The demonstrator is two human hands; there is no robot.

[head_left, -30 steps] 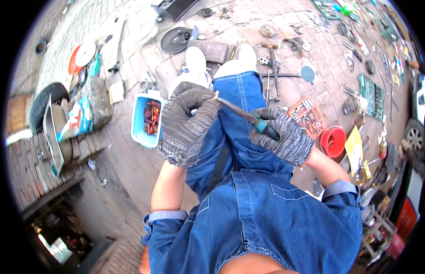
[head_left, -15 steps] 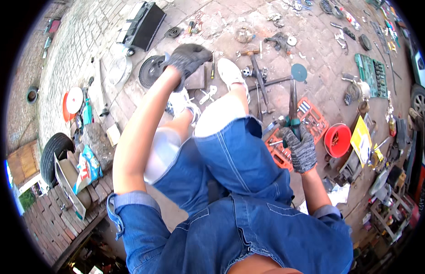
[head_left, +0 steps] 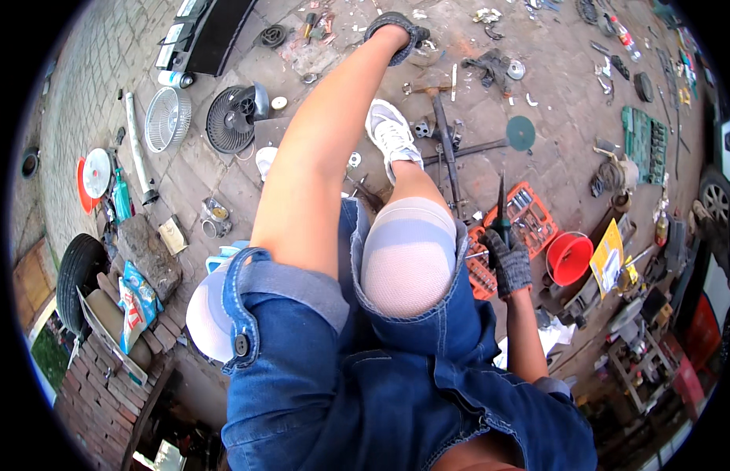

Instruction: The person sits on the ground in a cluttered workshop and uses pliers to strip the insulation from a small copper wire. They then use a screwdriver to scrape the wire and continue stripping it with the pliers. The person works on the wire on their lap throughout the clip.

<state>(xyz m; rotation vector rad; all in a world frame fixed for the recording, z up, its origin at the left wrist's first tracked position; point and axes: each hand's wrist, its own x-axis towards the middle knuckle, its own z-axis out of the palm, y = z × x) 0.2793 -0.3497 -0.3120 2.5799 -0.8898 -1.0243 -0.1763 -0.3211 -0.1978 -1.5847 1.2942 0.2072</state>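
Screwdriver held upright over a paved yard strewn with parts

The gloved right hand (head_left: 508, 265) has its fingers wrapped tight round a screwdriver (head_left: 501, 210), blade up above the orange socket tray (head_left: 529, 220), probably to keep it ready. The gloved left hand (head_left: 395, 31) stretches far forward toward scrap by the metal stand (head_left: 451, 153) (finger state unclear). A red bucket (head_left: 569, 257) sits just right.

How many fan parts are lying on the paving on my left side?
2: a white fan grille and, touching its right side, a black fan with motor, both left of the outstretched left arm. More could be hidden behind the arm or among the clutter.
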